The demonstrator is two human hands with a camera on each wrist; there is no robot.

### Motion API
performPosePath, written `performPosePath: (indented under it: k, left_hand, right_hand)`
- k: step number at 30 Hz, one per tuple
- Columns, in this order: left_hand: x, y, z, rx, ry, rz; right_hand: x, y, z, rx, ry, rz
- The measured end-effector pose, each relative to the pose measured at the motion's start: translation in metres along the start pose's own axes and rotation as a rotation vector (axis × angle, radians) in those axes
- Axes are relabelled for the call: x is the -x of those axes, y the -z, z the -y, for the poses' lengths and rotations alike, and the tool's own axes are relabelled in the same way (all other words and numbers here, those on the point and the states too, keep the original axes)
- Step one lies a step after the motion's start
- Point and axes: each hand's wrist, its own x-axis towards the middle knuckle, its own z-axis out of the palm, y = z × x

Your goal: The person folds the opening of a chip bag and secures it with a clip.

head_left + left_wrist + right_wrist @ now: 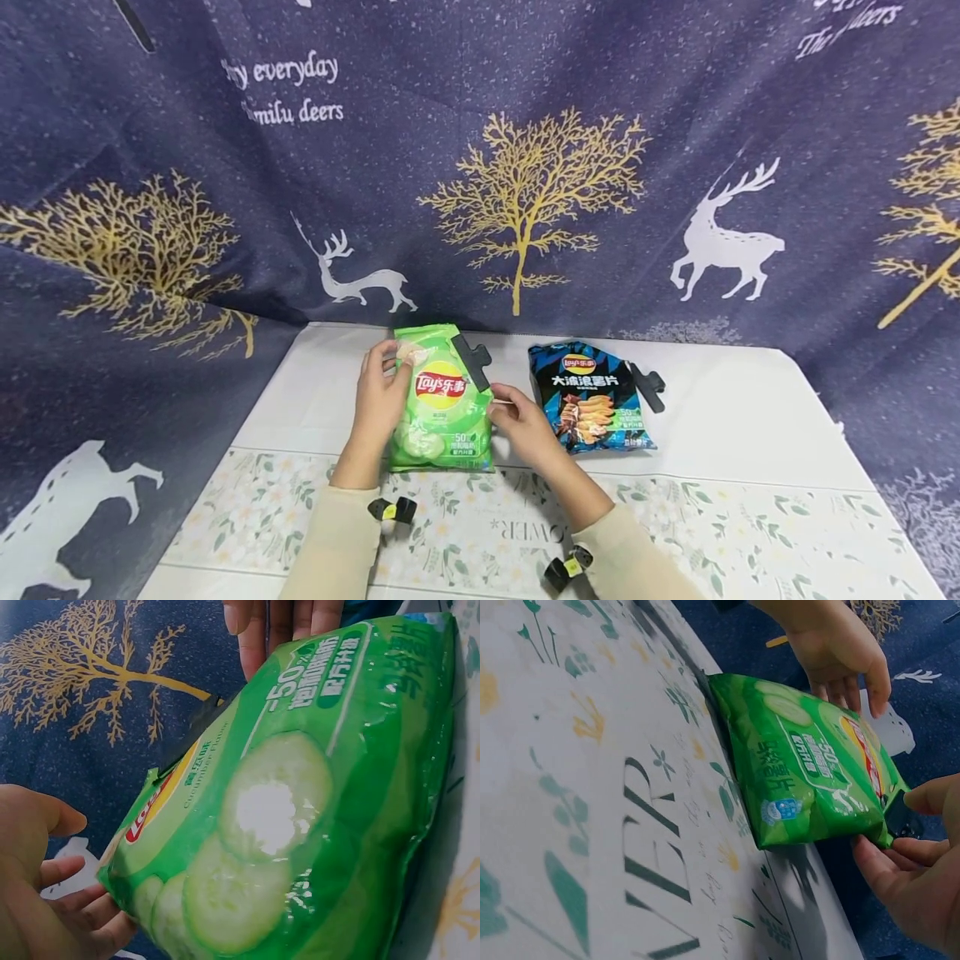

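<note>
A green Lay's chip bag (431,433) stands at the middle of the table, its front facing me. A black clip (471,363) bites slantwise across its top right corner. My left hand (381,400) is at the bag's left edge. In the left wrist view its thumb (67,820) is lifted off the bag while the other fingers reach behind the edge. At the right edge, just below the clip, my right hand (525,425) pinches the bag; in the right wrist view the thumb lies by the clip (901,817) and fingers are under the corner.
To the right lies a blue and black Lay's chip bag (581,408) with a second black clip (649,387) on its right side. The white table (720,408) has a floral strip (247,508) along its front. A dark blue curtain (375,167) printed with deer and trees hangs behind.
</note>
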Motion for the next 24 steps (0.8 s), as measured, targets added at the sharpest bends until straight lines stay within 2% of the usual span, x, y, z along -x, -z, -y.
performPosePath:
  k: [4, 11, 15, 24]
  left_hand:
    - [-0.001, -0.003, 0.001, 0.006, 0.011, 0.013]
    - [-0.002, -0.008, 0.006, 0.004, 0.036, 0.036]
    - [-0.002, -0.01, 0.009, 0.001, 0.045, 0.042]
    - [-0.004, -0.012, 0.016, -0.029, 0.051, 0.071]
  right_hand:
    - [0.002, -0.001, 0.0, -0.029, -0.003, 0.023]
    - [0.002, -0.003, -0.001, 0.005, -0.039, 0.015]
    - [0.001, -0.004, -0.003, -0.006, -0.055, 0.04]
    - [0.003, -0.004, -0.005, -0.018, -0.032, 0.088]
